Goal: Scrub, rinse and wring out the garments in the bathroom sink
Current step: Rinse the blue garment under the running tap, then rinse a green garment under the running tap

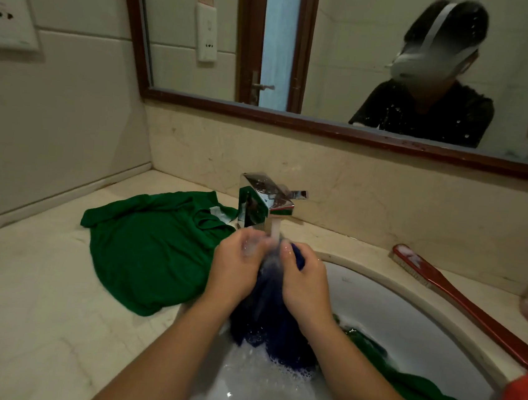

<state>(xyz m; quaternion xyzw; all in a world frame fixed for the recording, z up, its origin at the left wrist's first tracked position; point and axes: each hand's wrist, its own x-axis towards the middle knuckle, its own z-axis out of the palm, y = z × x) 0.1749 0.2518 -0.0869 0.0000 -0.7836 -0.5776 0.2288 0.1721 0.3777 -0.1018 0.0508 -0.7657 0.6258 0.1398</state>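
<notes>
Two hands (235, 273) (307, 289) round sudsy blue cloth (275, 331)

tiled wall (70, 107) | wood-framed mirror (336, 60) | marble backsplash (388, 186) | beige marble counter (17, 304) | dim light

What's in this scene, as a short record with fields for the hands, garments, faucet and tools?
left hand: grips the blue garment under the faucet
right hand: grips the same garment, beside the left hand
faucet: running, water falls on the bunched cloth
sink: holds suds and a green garment on its right side
counter, left: green shirt spread out
counter, right: red scrub brush lying flat
</notes>
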